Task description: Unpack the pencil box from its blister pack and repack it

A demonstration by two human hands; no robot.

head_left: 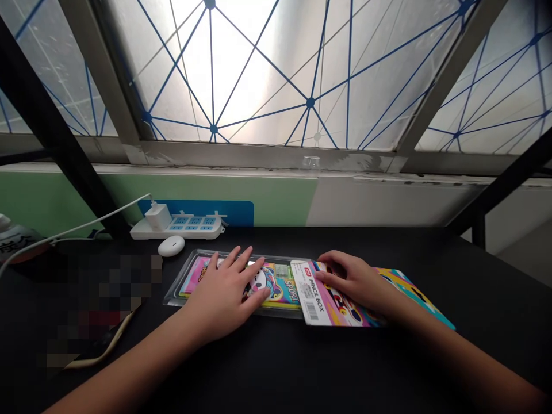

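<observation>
My left hand [230, 290] lies flat with fingers spread over a colourful pencil box [282, 284], which sits in a clear plastic tray [175, 293] on the black table. Printed on the box are a cartoon face and the word "SPORT". To its right, a printed card [314, 299] labelled "PENCIL BOX" overlaps the right end of the tray. My right hand [351, 279] is closed at the card's far edge, thumb on top and index finger curled at the edge. Its other fingertips are hidden. Beyond that wrist, a bright patterned cardboard part [414, 293] stretches to the right.
A white power strip [185, 230] with a plugged-in charger [158, 217] stands by the wall. In front of it lies a white rounded case [171, 246]. A white cable [99, 219] runs left. Blurred items [103, 310] lie at left, near a bottle [17, 238].
</observation>
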